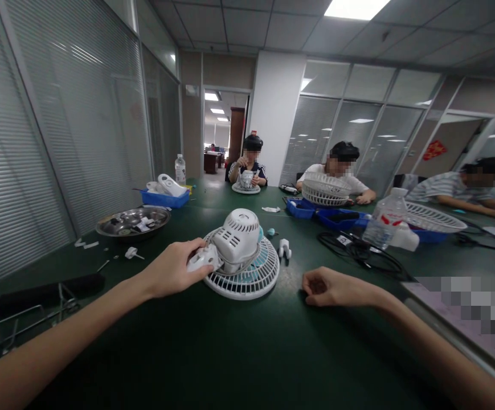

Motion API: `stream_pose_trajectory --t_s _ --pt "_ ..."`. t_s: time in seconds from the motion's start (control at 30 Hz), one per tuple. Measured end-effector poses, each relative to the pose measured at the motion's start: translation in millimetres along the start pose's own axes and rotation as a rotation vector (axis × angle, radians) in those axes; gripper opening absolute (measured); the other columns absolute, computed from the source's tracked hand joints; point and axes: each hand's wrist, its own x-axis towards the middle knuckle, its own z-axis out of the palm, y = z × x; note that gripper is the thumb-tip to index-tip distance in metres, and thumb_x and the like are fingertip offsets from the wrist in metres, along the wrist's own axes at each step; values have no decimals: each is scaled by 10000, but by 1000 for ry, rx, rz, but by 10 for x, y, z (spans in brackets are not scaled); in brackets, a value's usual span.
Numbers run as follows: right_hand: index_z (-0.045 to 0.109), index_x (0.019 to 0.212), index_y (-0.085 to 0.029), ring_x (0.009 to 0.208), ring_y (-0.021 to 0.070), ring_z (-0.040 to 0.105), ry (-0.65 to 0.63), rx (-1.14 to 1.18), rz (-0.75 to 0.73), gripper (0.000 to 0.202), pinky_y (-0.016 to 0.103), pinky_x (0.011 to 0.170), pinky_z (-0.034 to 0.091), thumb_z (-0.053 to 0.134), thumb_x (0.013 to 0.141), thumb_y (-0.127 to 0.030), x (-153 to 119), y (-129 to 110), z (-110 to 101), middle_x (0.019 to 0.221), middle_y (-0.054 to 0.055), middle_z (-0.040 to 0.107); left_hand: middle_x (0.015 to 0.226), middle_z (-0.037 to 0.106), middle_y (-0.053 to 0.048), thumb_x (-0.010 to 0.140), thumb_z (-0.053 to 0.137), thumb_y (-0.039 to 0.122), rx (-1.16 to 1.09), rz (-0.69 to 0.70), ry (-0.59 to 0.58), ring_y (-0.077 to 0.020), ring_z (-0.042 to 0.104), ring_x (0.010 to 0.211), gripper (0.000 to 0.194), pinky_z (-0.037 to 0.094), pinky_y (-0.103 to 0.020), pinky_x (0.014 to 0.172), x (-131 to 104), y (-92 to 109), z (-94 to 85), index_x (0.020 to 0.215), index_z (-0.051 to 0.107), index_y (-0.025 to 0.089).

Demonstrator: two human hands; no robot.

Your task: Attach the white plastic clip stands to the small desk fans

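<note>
A small white fan lies face down on the green table, its round motor housing (242,228) upward and its slotted front grille (241,289) underneath. Pale blue blades (253,270) show through the gap at the right. My left hand (179,267) is closed around the white neck piece (207,258) on the left of the housing, thumb in front and fingers behind. To the right of the grille, my right hand (328,286) rests on the table with fingers curled in; no object shows in it. A white clip-like part (285,249) and a small blue knob (271,232) lie beyond the fan.
A steel bowl (134,221) with small parts and a blue tray (164,197) stand at the left. Metal wire stands (33,313) lie near my left forearm. At the right are black cables (360,256) and a water bottle (384,219). Several people sit across the table.
</note>
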Motion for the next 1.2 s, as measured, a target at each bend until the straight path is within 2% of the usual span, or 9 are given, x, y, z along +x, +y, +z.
stream_pose_trajectory --t_s 0.1,0.27,0.5,0.67,0.8,0.93,1.0,1.07,1.2 --pt "524 767 -156 605 94 456 18 18 -6 176 196 533 341 636 754 -292 12 14 12 677 -32 515 770 606 -17 781 517 497 -53 53 -19 -161 542 640 386 389 -248 590 -9 -86 -50 934 578 148" --pt "469 717 -160 545 71 410 136 79 -45 219 182 480 317 625 755 -310 83 92 55 617 -48 462 733 551 4 799 475 497 -133 107 -91 -134 495 652 372 373 -222 600 -14 -174 -102 857 572 142" --pt "443 790 -176 516 72 456 214 133 -5 294 160 388 330 583 781 -435 157 187 63 698 -22 516 812 600 -18 854 437 459 -76 151 -165 -153 544 699 344 402 -234 657 14 -187 -186 910 576 149" --pt "468 797 -171 525 72 450 222 94 -4 326 156 390 337 588 788 -474 160 151 76 676 -28 495 988 631 -52 893 355 418 -82 102 -100 -207 583 897 363 429 -287 821 35 -217 -196 1043 556 155" --pt "520 853 -166 573 86 469 220 22 -8 349 160 420 358 605 784 -497 146 109 96 692 -18 502 1171 595 -95 892 370 426 -105 -23 15 -250 558 1060 431 409 -360 924 38 -257 -126 1213 480 161" --pt "563 883 -163 555 93 493 238 -11 27 373 177 411 373 603 780 -519 159 127 113 708 -6 535 1202 587 -94 903 351 431 -113 -33 18 -244 548 1102 424 397 -373 965 29 -270 -128 1206 501 175" --pt "581 862 -154 546 106 524 302 -24 18 377 204 431 407 607 774 -520 155 94 92 702 9 571 1214 581 -82 896 374 423 -127 2 -4 -230 545 1111 409 403 -352 966 16 -251 -146 1197 513 183" --pt "594 838 -150 576 142 577 424 -18 -27 389 249 481 458 602 770 -534 126 -31 43 689 30 608 1221 569 -87 863 449 428 -108 34 3 -232 544 1109 435 405 -355 968 -1 -224 -145 1217 502 180" --pt "638 894 -166 662 199 627 800 -9 -252 361 339 621 519 589 796 -510 31 -602 -30 740 79 667 1234 547 -101 781 581 426 -108 77 67 -249 538 1112 538 389 -397 984 -15 -196 -83 1250 473 184"
